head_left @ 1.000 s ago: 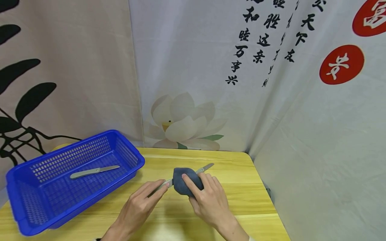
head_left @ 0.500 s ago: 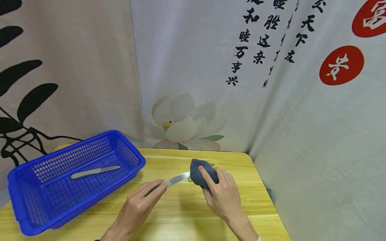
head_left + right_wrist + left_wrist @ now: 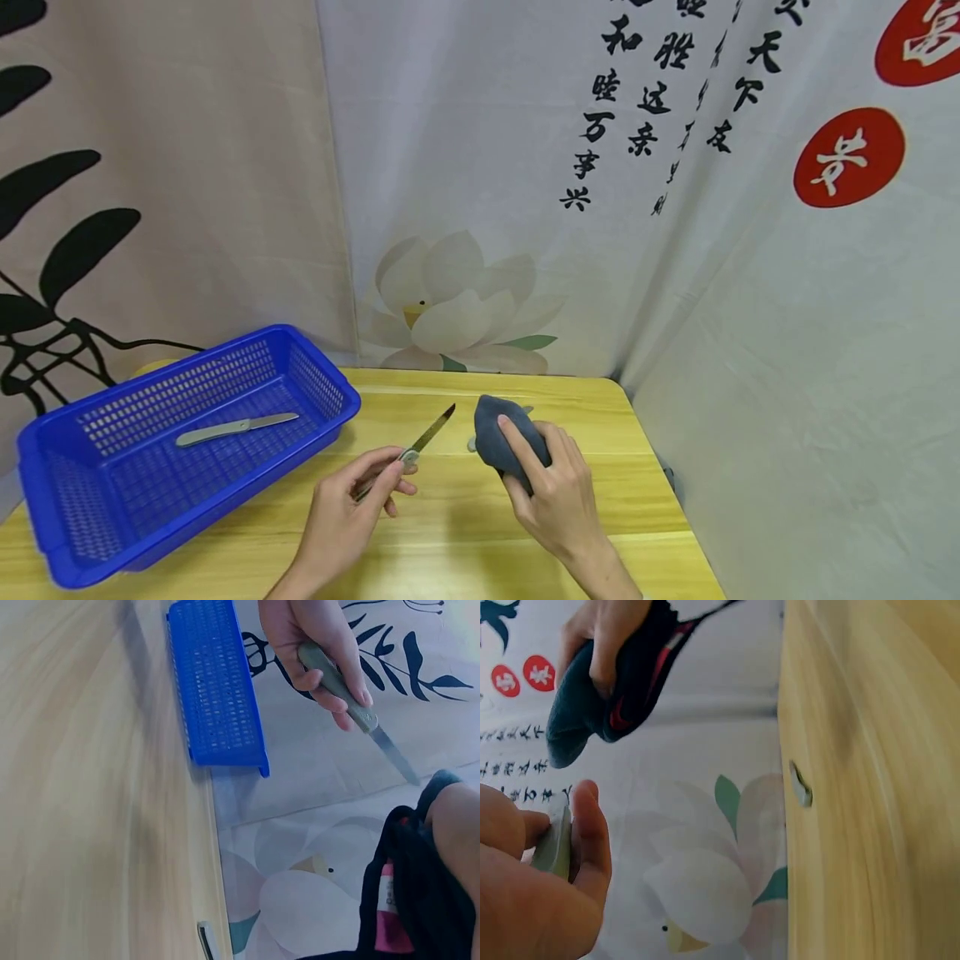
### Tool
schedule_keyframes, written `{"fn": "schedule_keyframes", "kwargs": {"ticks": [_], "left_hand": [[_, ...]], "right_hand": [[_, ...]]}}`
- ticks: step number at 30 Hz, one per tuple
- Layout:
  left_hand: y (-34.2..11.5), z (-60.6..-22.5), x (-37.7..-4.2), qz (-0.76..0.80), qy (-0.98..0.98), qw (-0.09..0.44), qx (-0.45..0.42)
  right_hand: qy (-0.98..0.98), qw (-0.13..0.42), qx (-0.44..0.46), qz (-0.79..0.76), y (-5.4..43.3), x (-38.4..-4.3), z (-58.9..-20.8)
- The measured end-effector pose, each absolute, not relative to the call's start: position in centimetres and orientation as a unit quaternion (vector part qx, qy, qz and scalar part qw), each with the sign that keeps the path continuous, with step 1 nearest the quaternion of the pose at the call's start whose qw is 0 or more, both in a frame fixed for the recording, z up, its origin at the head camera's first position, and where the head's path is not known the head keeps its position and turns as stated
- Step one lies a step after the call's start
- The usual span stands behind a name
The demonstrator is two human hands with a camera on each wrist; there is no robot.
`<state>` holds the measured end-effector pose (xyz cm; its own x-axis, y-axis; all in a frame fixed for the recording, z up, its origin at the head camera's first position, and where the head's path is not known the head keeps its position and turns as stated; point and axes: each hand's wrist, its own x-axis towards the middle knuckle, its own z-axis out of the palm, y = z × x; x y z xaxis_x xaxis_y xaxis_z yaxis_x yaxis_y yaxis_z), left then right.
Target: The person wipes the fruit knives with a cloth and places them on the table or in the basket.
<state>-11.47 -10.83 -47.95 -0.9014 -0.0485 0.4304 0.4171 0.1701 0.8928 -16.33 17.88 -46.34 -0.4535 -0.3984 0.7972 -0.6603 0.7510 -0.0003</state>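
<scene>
My left hand (image 3: 339,510) grips a small knife (image 3: 433,429) by its pale grey-green handle, blade pointing up and away to the right. Bunched in my right hand (image 3: 558,496) is a dark blue-grey cloth (image 3: 504,433). From the right wrist view, a pink and white patch shows in the folds of the cloth (image 3: 427,892), close to the tip of the held knife (image 3: 337,686). Another knife lies on the table, mostly hidden behind the cloth in the head view; part of that knife (image 3: 800,785) appears in the left wrist view.
A blue perforated basket (image 3: 202,517) stands at the left of the wooden table (image 3: 420,554). One more knife (image 3: 236,427) lies inside it. Printed fabric curtains (image 3: 465,167) hang behind the table and along its right side.
The cloth has slid off the blade and moved right with my right hand, covering most of the table knife from view. My left hand has turned, tilting its knife more upward.
</scene>
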Motion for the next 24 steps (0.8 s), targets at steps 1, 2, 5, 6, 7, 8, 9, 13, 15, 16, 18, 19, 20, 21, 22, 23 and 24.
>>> {"fn": "schedule_keyframes", "kwargs": {"ticks": [1, 2, 5, 6, 7, 8, 9, 13, 15, 16, 18, 19, 20, 21, 22, 23, 24], "left_hand": [[-10.8, -47.8, -11.4, -0.655, -0.733, 0.149, -0.108], [-10.8, -47.7, -11.3, -0.673, -0.724, 0.117, -0.094], [-10.9, -47.5, -11.3, -0.704, -0.705, 0.047, -0.073], [-11.0, -47.5, -11.4, -0.709, -0.701, 0.030, -0.070], [-11.0, -47.5, -11.4, -0.713, -0.698, 0.012, -0.068], [-11.0, -47.4, -11.5, -0.716, -0.695, -0.004, -0.069], [-11.1, -47.4, -11.5, -0.718, -0.692, -0.019, -0.069], [-11.3, -47.3, -11.7, -0.724, -0.684, -0.069, -0.066], [-11.4, -47.3, -11.7, -0.722, -0.684, -0.084, -0.065], [-11.4, -47.2, -11.7, -0.720, -0.685, -0.090, -0.067], [-11.5, -47.2, -11.6, -0.717, -0.685, -0.099, -0.076], [-11.5, -47.2, -11.6, -0.717, -0.684, -0.103, -0.083], [-11.5, -47.2, -11.6, -0.718, -0.682, -0.106, -0.091], [-11.5, -47.2, -11.6, -0.719, -0.680, -0.109, -0.097], [-11.5, -47.2, -11.6, -0.720, -0.677, -0.111, -0.102], [-11.5, -47.2, -11.6, -0.722, -0.674, -0.111, -0.106], [-11.5, -47.2, -11.5, -0.723, -0.672, -0.112, -0.109]], "right_hand": [[-0.835, 0.417, 0.322, 0.159, 17.7, -16.3, -46.4], [-0.831, 0.419, 0.329, 0.159, 17.6, -16.2, -46.4], [-0.823, 0.419, 0.351, 0.155, 17.0, -15.8, -46.3], [-0.820, 0.418, 0.359, 0.152, 16.8, -15.7, -46.2], [-0.818, 0.417, 0.367, 0.148, 16.6, -15.6, -46.1], [-0.817, 0.414, 0.375, 0.143, 16.4, -15.4, -46.1], [-0.816, 0.409, 0.383, 0.139, 16.2, -15.3, -46.0], [-0.817, 0.386, 0.413, 0.115, 15.7, -14.9, -45.8], [-0.816, 0.377, 0.425, 0.103, 15.5, -14.8, -45.7], [-0.816, 0.374, 0.430, 0.096, 15.5, -14.8, -45.6], [-0.816, 0.370, 0.436, 0.083, 15.4, -14.7, -45.5], [-0.816, 0.370, 0.437, 0.076, 15.4, -14.7, -45.5], [-0.816, 0.370, 0.438, 0.071, 15.4, -14.7, -45.5], [-0.817, 0.370, 0.438, 0.066, 15.4, -14.8, -45.5], [-0.817, 0.371, 0.437, 0.062, 15.4, -14.8, -45.5], [-0.818, 0.372, 0.436, 0.058, 15.4, -14.8, -45.5], [-0.818, 0.373, 0.435, 0.056, 15.4, -14.8, -45.5]]}}
